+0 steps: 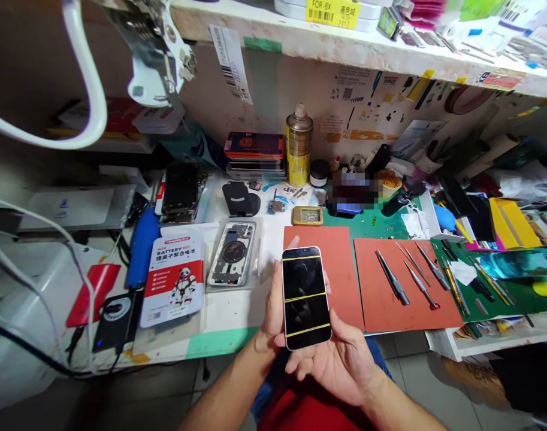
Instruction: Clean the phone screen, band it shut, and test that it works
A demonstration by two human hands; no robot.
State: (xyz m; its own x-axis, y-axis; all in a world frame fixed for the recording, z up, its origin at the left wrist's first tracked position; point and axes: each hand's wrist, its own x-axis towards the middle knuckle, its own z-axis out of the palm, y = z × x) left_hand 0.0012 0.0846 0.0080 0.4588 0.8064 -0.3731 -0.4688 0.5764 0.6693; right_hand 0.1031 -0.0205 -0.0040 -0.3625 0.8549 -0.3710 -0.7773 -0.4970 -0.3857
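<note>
A smartphone (305, 281) with a dark screen and pale frame is held upright-facing me over the front edge of the bench. Three thin yellow bands cross its screen. My left hand (273, 308) wraps the phone's left side, its fingers running behind it and fingertips showing at the right edge. At the lower right corner, my right hand (347, 359) is closed on the phone, thumb at the side and fingers beneath the bottom end. An orange-red mat (336, 239) lies just behind the phone.
Tweezers (392, 278) and a screwdriver (421, 287) lie on a second orange-red mat (367, 317) at right. Left are an opened phone housing (232, 254) on a clear tray and a battery package (172, 275). A spray can (299, 146) stands behind, under a shelf (345, 51).
</note>
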